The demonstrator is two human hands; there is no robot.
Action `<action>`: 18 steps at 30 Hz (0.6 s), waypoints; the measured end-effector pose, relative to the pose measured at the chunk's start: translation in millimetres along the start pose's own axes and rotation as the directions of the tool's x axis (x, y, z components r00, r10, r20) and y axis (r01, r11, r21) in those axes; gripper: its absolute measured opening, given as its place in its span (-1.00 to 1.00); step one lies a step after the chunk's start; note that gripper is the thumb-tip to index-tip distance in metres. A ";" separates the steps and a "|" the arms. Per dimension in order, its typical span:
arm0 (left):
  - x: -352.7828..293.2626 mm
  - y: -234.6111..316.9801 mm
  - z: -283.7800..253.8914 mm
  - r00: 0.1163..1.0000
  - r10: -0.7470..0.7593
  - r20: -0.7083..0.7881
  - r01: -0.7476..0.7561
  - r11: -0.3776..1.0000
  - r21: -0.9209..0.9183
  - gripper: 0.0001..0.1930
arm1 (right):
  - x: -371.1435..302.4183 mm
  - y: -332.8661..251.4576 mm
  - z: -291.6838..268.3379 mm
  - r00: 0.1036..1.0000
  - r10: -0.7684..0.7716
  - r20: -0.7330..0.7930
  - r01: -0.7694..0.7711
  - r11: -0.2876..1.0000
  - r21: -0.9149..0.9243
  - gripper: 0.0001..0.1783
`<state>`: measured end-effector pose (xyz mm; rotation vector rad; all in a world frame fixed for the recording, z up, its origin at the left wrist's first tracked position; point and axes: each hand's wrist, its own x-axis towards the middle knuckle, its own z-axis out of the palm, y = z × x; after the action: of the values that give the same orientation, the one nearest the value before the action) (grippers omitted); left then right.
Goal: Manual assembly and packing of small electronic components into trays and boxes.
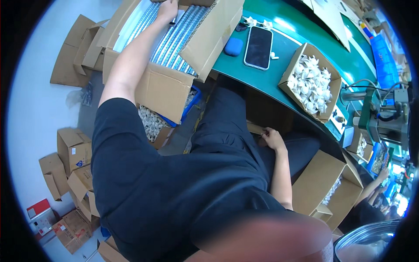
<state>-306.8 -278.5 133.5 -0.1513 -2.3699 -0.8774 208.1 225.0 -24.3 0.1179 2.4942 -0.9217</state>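
Observation:
My left hand [167, 11] reaches into an open cardboard box [163, 94] at the upper left, with its fingers closed. A small dark, shiny end [173, 21] shows just below the fingers; what it belongs to cannot be made out. Under and beside that hand lie tight rows of silvery, tube-like parts [176, 48], with a white liner [130, 27] along the left side. My right hand [274, 139] is low by my thigh, below the table edge. Its fingers are curled together, and anything they hold is hidden.
On the green table [279, 41] lie a phone [258, 48], a blue case [234, 46] and a carton of white plastic parts [310, 83]. A machine [386, 113] stands at right. Cartons [78, 148] line the left floor; another carton [318, 179] sits at my right.

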 end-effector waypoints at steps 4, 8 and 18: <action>-0.8 73.2 -12.0 0.841 -0.358 0.405 0.515 0.757 -0.401 -0.45 | -13.8 21.7 3.4 0.998 0.024 -0.064 -0.021 0.999 0.050 -0.55; -34.5 203.1 -162.8 0.709 0.394 0.585 0.624 0.035 -0.780 -0.47 | -21.1 8.1 -4.3 0.991 -0.054 -0.119 0.059 0.998 0.038 -0.57; -226.8 382.2 -204.0 0.433 0.816 0.384 0.299 0.272 -0.915 -0.40 | -122.9 -196.3 -164.8 0.497 -0.575 -0.650 0.864 0.395 0.311 -0.68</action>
<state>94.1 -87.8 338.5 -2.0201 -1.8629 -2.2852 203.3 188.1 257.5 -0.7854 2.4825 -2.3423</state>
